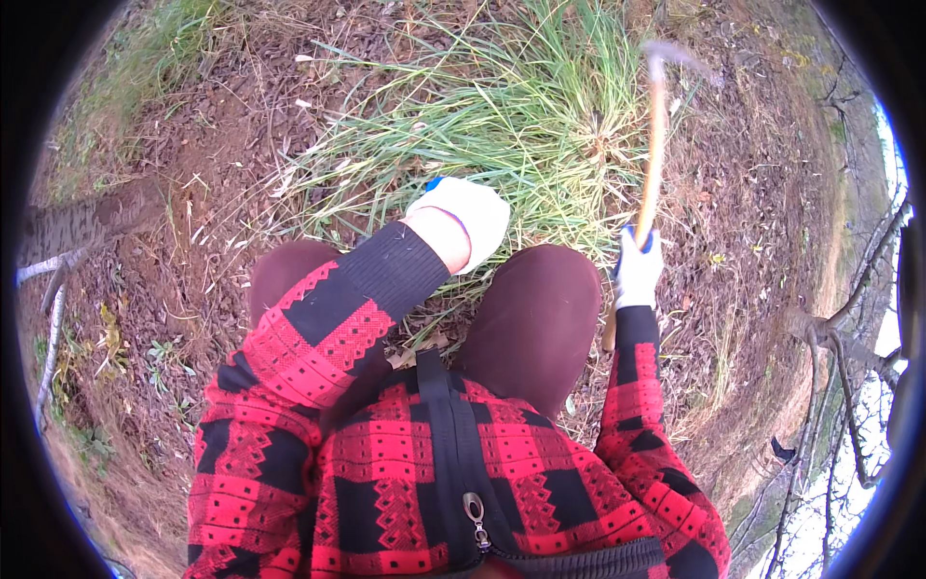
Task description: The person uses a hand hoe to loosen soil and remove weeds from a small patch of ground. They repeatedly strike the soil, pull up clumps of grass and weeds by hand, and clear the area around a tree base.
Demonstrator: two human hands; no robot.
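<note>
My right hand (639,269), in a white glove with blue on the finger side, grips the wooden handle of a sickle (655,137). The tool stretches away from me, its blurred metal blade (678,56) pointing right, beside a large tuft of long green grass (499,123). The grass base (600,141) is pale and straw-coloured, left of the handle. My left hand (466,221), also in a white glove, is over the near side of the grass, in front of my knees. Its fingers are turned away and hidden, so whether they hold any blades does not show.
Dry leaves and brown soil (210,152) surround the tuft. A tree trunk or thick branch (94,217) lies at the left, with pale thin branches (54,347) below it. Bare branches (832,340) reach in from the right. My bent knees (539,311) are close to the grass.
</note>
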